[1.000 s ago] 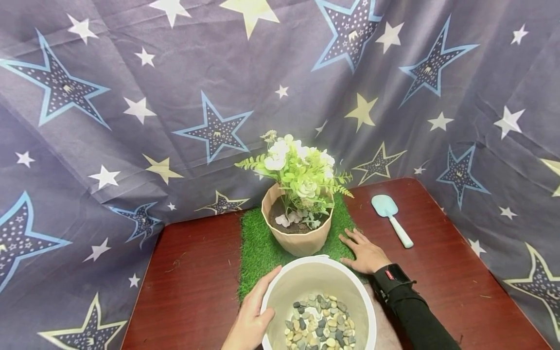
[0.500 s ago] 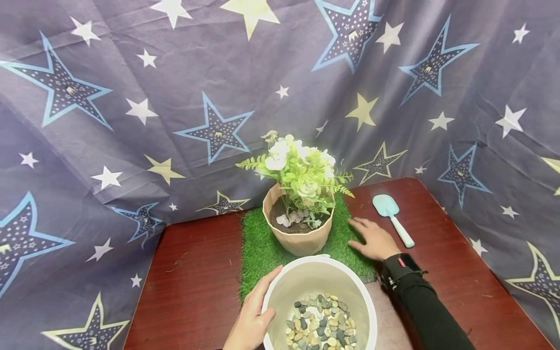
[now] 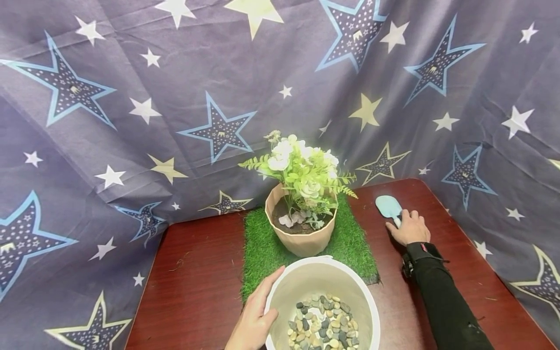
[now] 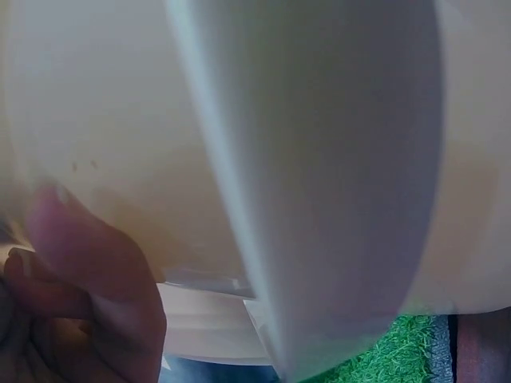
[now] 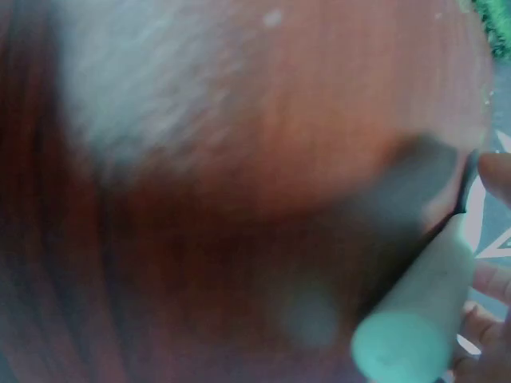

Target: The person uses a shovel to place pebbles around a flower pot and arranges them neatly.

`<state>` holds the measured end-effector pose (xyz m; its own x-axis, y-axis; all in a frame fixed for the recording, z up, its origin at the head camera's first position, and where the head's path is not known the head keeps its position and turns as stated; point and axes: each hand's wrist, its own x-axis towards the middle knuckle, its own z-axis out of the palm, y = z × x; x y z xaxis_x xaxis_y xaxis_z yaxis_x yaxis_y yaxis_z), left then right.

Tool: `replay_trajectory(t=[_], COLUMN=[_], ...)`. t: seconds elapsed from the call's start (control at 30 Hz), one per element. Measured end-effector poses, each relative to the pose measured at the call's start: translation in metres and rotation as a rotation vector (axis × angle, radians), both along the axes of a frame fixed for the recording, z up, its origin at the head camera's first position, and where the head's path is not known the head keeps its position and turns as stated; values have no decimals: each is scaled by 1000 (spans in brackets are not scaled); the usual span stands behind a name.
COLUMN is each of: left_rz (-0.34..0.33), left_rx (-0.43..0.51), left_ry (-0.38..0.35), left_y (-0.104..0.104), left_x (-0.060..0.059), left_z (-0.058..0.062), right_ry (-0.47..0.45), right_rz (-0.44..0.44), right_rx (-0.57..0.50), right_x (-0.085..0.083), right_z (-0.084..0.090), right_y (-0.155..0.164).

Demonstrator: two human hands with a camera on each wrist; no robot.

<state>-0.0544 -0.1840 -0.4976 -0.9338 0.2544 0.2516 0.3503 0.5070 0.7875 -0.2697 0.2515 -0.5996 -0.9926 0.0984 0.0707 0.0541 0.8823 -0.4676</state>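
I record two bare hands at a dark red wooden tabletop (image 3: 197,262). The left hand (image 3: 258,311) grasps the left rim of one off-white, round plastic bucket (image 3: 323,279), toward the tabletop's near edge; its base is out of my view. Inside lie dozens of smooth grey, black and tan pebbles (image 3: 335,324), too overlapped for me to count exactly.

The right hand (image 3: 409,229) is at one hand shovel with a pale blue rounded blade and white handle (image 3: 388,206), lying near the far right corner. Thumb and fingers stand on opposite sides of the handle; I cannot tell whether they have clenched on it. One black strap (image 3: 423,249) circles this wrist.

Toward the far edge I note one rectangular green artificial-grass mat (image 3: 258,253), bearing one tan faceted pot (image 3: 302,244) of dark soil. In it stands one leafy green plant with white blooms (image 3: 302,170). One grey-purple star-printed cloth (image 3: 175,97) hangs behind the far edge.
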Motion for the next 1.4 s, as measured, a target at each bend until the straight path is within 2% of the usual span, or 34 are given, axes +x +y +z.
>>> replay_trajectory(t=[0.2,0.37,0.7,0.83,0.93,1.07,1.4], left_rz=[-2,1,-9,-11,-12,-11,-7], left_rx=[1,-5,15,11,18,29,23], left_ry=[1,15,36,37,26,17,20], left_y=[1,0,2,3,2,1,-1], left_x=[0,0,-3,-3,-2,-1,0], left_z=[-1,-1,-3,-2,-2,-2,-2], right_ry=[-24,-52,-125,-100,-50,27,192], right_rz=[-30,-11,37,80,149,243,324], right_rx=[4,35,52,47,53,73,189], right_x=[1,-1,1,3,6,16,55], right_z=[-5,-3,13,22,33,60,133], right_y=[3,-2,10,17,19,13,-1])
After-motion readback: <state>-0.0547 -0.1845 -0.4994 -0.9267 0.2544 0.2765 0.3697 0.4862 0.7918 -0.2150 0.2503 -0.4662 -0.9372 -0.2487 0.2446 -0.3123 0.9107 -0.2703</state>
